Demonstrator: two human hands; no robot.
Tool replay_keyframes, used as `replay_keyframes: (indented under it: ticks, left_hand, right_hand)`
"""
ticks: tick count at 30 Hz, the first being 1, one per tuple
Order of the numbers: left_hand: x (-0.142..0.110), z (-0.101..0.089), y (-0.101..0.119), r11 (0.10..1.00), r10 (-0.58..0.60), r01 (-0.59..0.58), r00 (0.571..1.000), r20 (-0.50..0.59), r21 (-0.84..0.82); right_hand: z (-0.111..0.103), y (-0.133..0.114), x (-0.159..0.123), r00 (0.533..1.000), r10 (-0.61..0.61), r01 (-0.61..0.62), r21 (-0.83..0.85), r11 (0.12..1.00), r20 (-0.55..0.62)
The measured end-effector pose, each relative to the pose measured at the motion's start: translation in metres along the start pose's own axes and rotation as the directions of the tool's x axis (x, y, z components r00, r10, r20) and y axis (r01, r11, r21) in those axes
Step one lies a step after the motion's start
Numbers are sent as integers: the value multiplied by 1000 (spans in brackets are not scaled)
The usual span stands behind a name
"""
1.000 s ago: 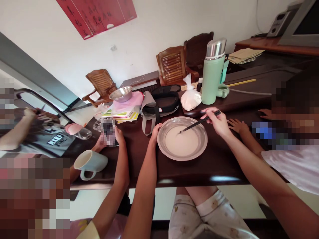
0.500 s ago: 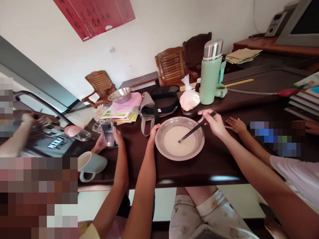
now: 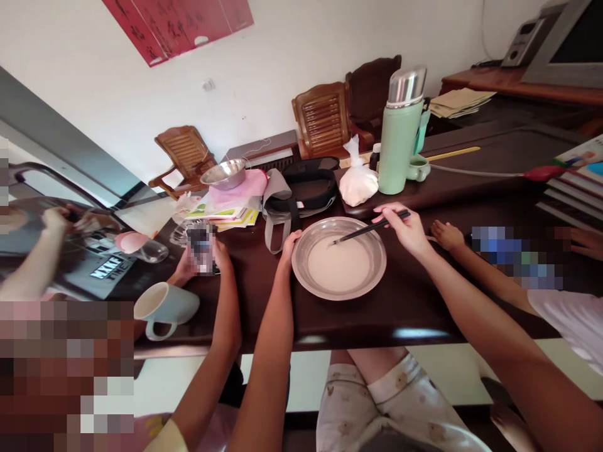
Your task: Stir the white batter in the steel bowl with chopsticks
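A shallow steel pan [image 3: 306, 282] holding a pale liquid batter [image 3: 339, 267] rests on the dark wooden table [image 3: 405, 307]. My left hand [image 3: 289, 246] grips the pan's left rim, fingers curled on its edge. My right hand [image 3: 404, 229] is closed on a pair of dark chopsticks [image 3: 365, 231]. Their tips dip into the batter near the far side of the pan.
A green thermos [image 3: 399, 135], a tied white bag [image 3: 358, 182], a black bag [image 3: 306, 191], books and a steel bowl [image 3: 225, 172] stand behind the pan. A person on the left holds a phone [image 3: 200, 242] by a mug [image 3: 162, 306]. Another person's hand [image 3: 446, 235] rests to the right.
The chopstick tips have swept from the pan's middle toward its far side. The view has shifted slightly; the person on the right has drawn back, showing books at the right edge.
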State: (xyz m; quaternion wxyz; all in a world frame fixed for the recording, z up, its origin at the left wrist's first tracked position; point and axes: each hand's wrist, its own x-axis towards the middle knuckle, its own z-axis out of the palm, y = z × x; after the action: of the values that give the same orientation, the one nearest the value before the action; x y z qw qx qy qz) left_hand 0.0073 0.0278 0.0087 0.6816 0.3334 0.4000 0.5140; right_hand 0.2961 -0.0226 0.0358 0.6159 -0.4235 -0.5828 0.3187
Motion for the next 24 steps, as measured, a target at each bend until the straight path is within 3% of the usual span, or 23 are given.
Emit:
replay_keyframes:
  ticks: [3, 8, 13, 18, 24]
  left_hand:
    - [0, 1, 1, 1000, 0, 0, 1000, -18, 18]
    - [-1, 2, 2, 1000, -8, 9, 1000, -22, 29]
    - [0, 1, 1, 1000, -7, 7, 999, -37, 7]
    - [-3, 4, 2, 1000, -20, 20, 998, -65, 5]
    - [-5, 6, 3, 1000, -10, 10, 998, -58, 5]
  right_hand:
    - [-2, 1, 1, 998, 18, -17, 25, 1000, -59]
    - [3, -2, -2, 994, 23, -23, 2, 1000, 108]
    - [-2, 0, 0, 1000, 19, -19, 12, 1000, -23]
    - [1, 0, -1, 993, 25, -28, 19, 999, 113]
    - [-5, -5, 1, 999, 35, -35, 6, 999, 2]
